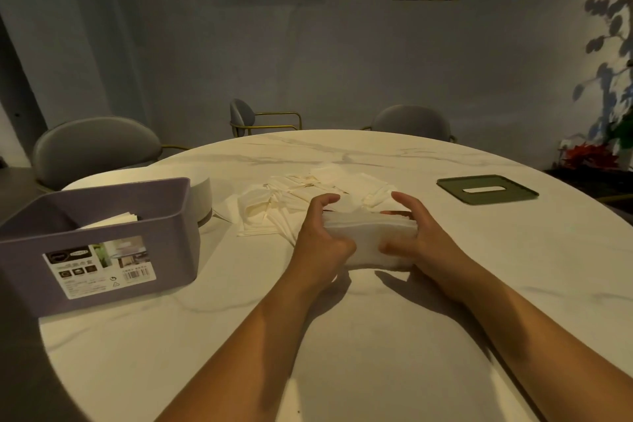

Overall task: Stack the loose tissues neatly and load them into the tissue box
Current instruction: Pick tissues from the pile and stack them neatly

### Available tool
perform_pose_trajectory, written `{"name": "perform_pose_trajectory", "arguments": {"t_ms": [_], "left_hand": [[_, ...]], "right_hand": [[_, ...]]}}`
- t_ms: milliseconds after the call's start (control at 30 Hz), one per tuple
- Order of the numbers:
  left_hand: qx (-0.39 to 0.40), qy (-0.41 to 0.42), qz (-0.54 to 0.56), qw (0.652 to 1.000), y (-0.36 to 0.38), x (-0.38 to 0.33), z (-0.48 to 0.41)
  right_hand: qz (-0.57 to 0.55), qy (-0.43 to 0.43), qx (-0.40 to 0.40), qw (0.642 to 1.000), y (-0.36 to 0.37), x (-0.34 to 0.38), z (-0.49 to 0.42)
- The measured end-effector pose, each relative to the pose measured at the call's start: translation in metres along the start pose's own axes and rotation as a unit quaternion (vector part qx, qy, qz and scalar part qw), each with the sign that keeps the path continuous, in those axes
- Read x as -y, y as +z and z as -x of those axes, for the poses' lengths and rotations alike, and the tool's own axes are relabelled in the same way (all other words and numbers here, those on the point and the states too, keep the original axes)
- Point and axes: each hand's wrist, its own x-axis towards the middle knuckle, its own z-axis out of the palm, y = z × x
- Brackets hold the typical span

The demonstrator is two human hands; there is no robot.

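A neat stack of white tissues (368, 240) stands on its edge on the marble table, just in front of me. My left hand (320, 236) grips its left end and my right hand (416, 238) grips its right end, thumbs toward me and fingers curled over the far side. Behind the stack lies a spread of loose tissues (318, 195). The purple tissue box (102, 236) sits open at the left with a few tissues (109, 219) inside. Its dark green slotted lid (486, 188) lies flat at the right.
A white round object (203, 195) stands right behind the box. The round table (342, 336) has grey chairs (92, 147) around its far side. A plant (606, 79) stands at the right wall.
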Motion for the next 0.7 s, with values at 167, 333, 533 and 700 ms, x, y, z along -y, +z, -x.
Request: {"name": "perform_pose_trajectory", "arguments": {"t_ms": [167, 333, 533, 700], "left_hand": [[-0.022, 0.051, 0.014, 0.998, -0.001, 0.0, 0.0], [-0.031, 0.083, 0.04, 0.995, -0.003, 0.003, -0.002], [-0.001, 0.066, 0.074, 0.995, -0.004, 0.004, -0.001], [0.04, 0.041, 0.037, 0.998, -0.001, 0.004, -0.002]], "right_hand": [[0.001, 0.005, -0.011, 1.0, -0.002, -0.001, -0.002], [-0.045, 0.015, 0.012, 0.999, -0.006, 0.002, -0.001], [-0.061, 0.007, 0.041, 0.997, -0.014, 0.001, 0.004], [-0.072, -0.005, 0.021, 0.997, -0.013, 0.003, 0.003]]}}
